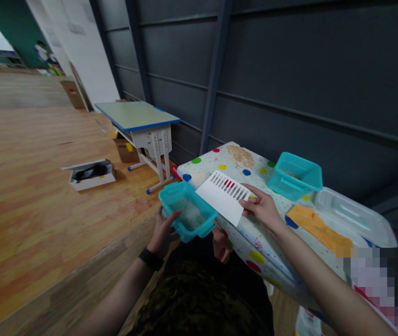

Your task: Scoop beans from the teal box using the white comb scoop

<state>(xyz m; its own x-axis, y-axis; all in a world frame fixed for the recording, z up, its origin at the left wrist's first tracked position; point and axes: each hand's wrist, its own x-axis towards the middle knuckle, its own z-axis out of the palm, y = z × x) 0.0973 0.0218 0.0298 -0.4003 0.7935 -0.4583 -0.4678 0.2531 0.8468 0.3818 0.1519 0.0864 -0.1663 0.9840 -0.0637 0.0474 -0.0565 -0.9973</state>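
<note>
My left hand (164,233) grips the near-left side of a teal plastic bin (206,228), thumb over the rim. Fine whitish grains (187,212) cover its bottom. The bin is at the table's front edge, tilted. My right hand (260,205) pinches the right edge of a flat white card with a row of slots (220,200), held over the table corner beside the bin. A small pale heap (199,178) is partly hidden behind the card. Farther back, tan flakes or grains (241,156) lie spread on the tablecloth.
The table wears a white dotted cloth (253,242). A second teal bin (295,175) with some brownish contents stands at the back right, near an orange cloth (318,226) and a clear lid (356,214). A school desk (136,114) and an open white box (92,177) are at left.
</note>
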